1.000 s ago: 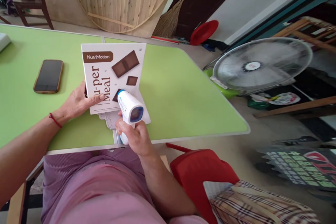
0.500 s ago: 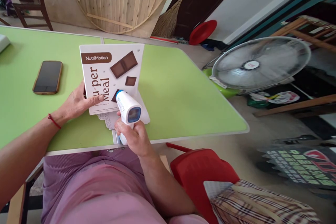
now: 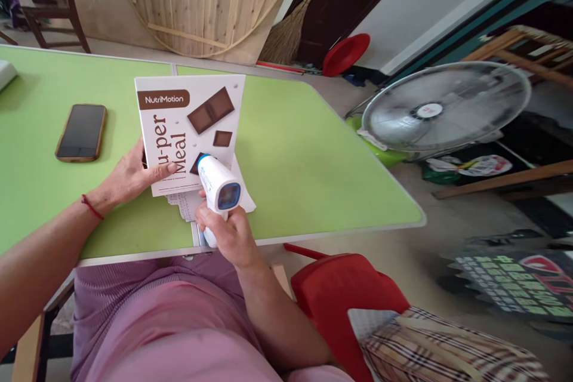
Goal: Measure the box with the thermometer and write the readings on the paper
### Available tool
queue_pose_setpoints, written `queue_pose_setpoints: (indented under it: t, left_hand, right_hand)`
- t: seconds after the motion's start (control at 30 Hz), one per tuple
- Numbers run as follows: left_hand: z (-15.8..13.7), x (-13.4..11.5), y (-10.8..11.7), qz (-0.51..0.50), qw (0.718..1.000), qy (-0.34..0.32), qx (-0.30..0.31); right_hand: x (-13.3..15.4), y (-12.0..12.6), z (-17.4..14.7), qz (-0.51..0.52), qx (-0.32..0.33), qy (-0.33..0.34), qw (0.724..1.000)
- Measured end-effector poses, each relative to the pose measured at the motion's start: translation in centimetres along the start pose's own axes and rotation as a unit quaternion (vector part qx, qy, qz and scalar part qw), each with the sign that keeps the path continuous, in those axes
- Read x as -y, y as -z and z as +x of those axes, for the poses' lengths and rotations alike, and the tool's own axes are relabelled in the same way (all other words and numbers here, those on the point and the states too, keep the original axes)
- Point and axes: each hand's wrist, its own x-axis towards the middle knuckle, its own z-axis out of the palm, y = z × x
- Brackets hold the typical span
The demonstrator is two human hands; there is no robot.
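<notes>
My left hand grips the white box at its left side, thumb across the front, likely so its printed face stands toward me above the green table. My right hand clasps the thermometer gun, nose at the box's lower right, its screen seemingly angled for my eyes.

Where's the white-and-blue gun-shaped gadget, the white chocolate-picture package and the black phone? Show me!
White-and-blue gun-shaped gadget [image 3: 215,178]: head view, on its white barrel.
White rectangular chocolate-picture package [image 3: 191,132]: head view, on its printed front.
Brown-cased black phone [image 3: 81,132]: head view, on its dark screen.
</notes>
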Motion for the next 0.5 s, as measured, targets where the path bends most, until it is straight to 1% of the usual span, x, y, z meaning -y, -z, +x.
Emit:
queue_pose_setpoints:
  t: [0.5]
  left_hand:
    - [-0.04,-0.07,0.01,0.000,1.000,0.003,0.003]
  right_hand:
    - [-0.34,-0.11,0.00,0.005,-0.004,0.009,1.000]
